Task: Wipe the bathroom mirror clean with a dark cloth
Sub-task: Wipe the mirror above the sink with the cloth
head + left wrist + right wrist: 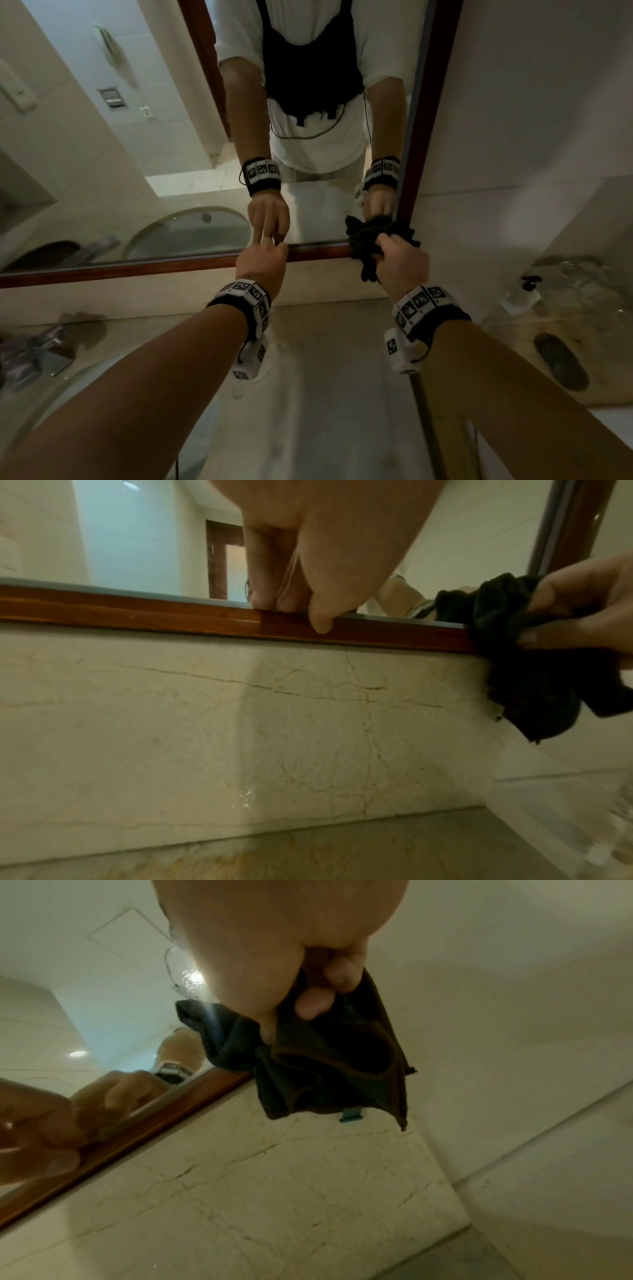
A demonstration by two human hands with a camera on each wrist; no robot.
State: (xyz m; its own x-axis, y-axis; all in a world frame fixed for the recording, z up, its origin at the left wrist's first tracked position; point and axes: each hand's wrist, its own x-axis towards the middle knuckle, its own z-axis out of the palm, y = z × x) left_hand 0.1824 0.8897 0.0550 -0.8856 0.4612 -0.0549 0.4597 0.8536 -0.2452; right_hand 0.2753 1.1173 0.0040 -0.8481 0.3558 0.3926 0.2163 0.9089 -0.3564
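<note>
— Wooden frame (137, 265) along the bottom of the bathroom mirror (137, 137); to the far left, purple packets (30, 346) on the marble counter (325, 377), beside a glass basin (68, 387).

— And mid-picture?

— Left hand (263, 262) at that lower rail, fingers curled with tips (270, 601) pressed to the glass edge, thumb resting on the wood. Nothing held.

— Further right?

— Right hand (404, 262) clamped on a bunched dark cloth (370, 240), pushed into the mirror's bottom right corner, loose folds hanging over the frame onto the marble wall (240, 723). Hands well apart. Beyond, a dark-capped pump bottle (522, 293) and a dark oval dish (561, 359) on the counter.
</note>
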